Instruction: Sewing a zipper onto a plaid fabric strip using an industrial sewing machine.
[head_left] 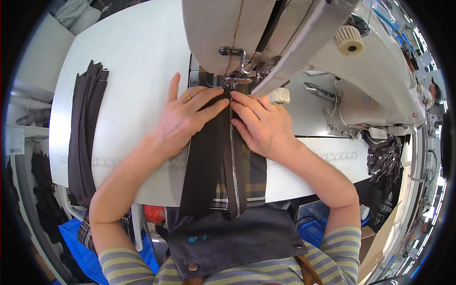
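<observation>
A long metal zipper with dark tape runs lengthwise over dark fabric and plaid cloth, up to the presser foot of a white sewing machine. My left hand, a gold ring on one finger, lies open on the dark fabric left of the zipper, its fingertips near the foot. My right hand lies open along the zipper's right side, fingertips on the tape just below the foot and thumb lower down.
A stack of dark fabric strips lies on the left of the white table. Scissors rest at the machine's right, with a bunch of zipper pieces farther right. Blue bins stand below the table.
</observation>
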Tool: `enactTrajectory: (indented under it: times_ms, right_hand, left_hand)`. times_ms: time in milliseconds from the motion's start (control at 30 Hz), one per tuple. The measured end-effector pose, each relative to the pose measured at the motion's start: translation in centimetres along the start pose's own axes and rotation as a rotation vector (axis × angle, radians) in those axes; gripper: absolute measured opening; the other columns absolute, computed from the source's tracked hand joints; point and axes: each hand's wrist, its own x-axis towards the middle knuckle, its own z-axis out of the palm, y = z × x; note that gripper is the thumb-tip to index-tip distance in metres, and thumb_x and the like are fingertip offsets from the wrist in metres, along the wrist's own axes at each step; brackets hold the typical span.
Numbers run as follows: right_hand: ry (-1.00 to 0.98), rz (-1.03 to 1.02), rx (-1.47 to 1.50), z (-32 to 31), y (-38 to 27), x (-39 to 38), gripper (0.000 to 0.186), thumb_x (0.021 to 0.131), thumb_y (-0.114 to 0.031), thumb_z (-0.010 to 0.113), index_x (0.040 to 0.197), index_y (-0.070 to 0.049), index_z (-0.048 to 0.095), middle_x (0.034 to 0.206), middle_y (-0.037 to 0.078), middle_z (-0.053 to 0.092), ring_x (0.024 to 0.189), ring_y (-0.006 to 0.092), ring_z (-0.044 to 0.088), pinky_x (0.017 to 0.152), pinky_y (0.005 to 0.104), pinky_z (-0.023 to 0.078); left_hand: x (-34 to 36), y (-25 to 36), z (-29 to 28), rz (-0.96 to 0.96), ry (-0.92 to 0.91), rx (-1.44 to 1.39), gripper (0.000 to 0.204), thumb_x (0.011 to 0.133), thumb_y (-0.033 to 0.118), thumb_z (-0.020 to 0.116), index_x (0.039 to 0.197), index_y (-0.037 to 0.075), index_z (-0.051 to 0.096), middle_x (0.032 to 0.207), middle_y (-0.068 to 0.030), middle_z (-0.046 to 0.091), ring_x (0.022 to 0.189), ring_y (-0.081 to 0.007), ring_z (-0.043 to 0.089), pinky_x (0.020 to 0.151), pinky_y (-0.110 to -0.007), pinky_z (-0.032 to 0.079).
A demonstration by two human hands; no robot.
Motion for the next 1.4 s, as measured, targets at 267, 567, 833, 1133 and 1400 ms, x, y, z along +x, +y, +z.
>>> enactTrajectory:
  times_ms: [267,567,833,1133,1400]
  right_hand:
    - [-0.006,0.012,0.0,-0.1,0.0,0.0,0.032,0.076,-0.017,0.072,0.105,-0.005,0.063,0.119,0.004,0.06,0.091,0.0212,0.06,0.065,0.0317,0.05]
    - [0.006,0.005,0.006,0.0,0.0,0.1,0.033,0.076,-0.016,0.072,0.106,-0.005,0.063,0.119,0.004,0.061,0.094,0.0212,0.06,0.066,0.0316,0.051]
    - [0.004,0.007,0.001,-0.1,-0.1,0.0,0.033,0.076,-0.016,0.072,0.106,-0.005,0.063,0.119,0.004,0.061,0.095,0.0213,0.06,0.066,0.0313,0.05]
    - [-0.015,0.026,0.089,0.1,0.6,-0.1,0.037,0.076,-0.02,0.072,0.108,-0.004,0.062,0.109,0.006,0.062,0.097,0.0247,0.056,0.077,0.0353,0.048]
    - [-0.048,0.015,0.068,-0.2,1.1,0.2,0.042,0.08,-0.025,0.071,0.115,-0.003,0.061,0.11,0.008,0.063,0.104,0.0264,0.056,0.089,0.0375,0.044]
  left_hand:
    - [0.2,-0.1,0.2,-0.046,0.009,-0.044,0.038,0.078,0.009,0.057,0.115,0.014,0.065,0.123,-0.0017,0.059,0.112,-0.018,0.055,0.11,-0.061,0.017]
    - [0.2,-0.1,0.1,-0.043,0.011,-0.046,0.037,0.079,0.009,0.057,0.115,0.014,0.066,0.124,0.0003,0.06,0.111,-0.0159,0.055,0.111,-0.058,0.016]
    - [0.1,-0.1,0.3,-0.03,0.017,-0.055,0.039,0.08,0.008,0.055,0.117,0.014,0.065,0.123,0.0006,0.062,0.111,-0.0157,0.055,0.111,-0.058,0.014]
    - [0.1,0.1,-0.6,0.002,-0.113,0.001,0.071,0.063,0.0,0.07,0.13,0.017,0.055,0.133,-0.0045,0.056,0.118,-0.0208,0.051,0.108,-0.065,0.016]
    - [0.0,0.9,-0.9,-0.085,-0.161,-0.001,0.055,0.076,0.018,0.066,0.13,0.02,0.057,0.138,-0.0026,0.052,0.117,-0.0233,0.053,0.109,-0.064,0.015]
